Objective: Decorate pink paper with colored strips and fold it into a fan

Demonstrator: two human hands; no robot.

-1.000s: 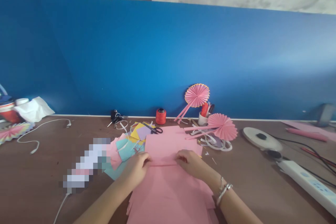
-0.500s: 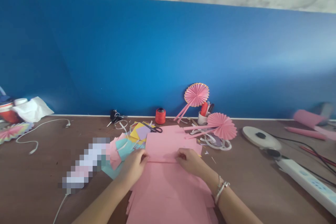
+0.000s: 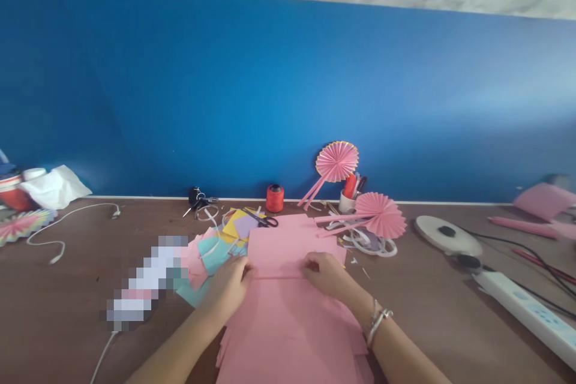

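Observation:
A large pink paper sheet [image 3: 288,318] lies on the brown table [image 3: 67,312] in front of me, on top of more pink sheets. My left hand [image 3: 229,288] pinches a narrow fold across the sheet at its left end. My right hand [image 3: 324,273], with bracelets at the wrist, pinches the same fold at its right end. The fold line runs between both hands. Beyond it the pink sheet's far part [image 3: 288,243] lies flat.
Scissors [image 3: 261,220] lie on coloured paper scraps [image 3: 220,246]. A red thread spool [image 3: 275,198], two pink paper fans [image 3: 382,215], a pen cup [image 3: 347,201], tape rings, a power strip [image 3: 526,309], a white cable [image 3: 58,234] and a blurred object [image 3: 146,279] lie around.
Both hands stay on the fold, shifting only slightly along it. At the far right edge a pink sheet has come into view and moved.

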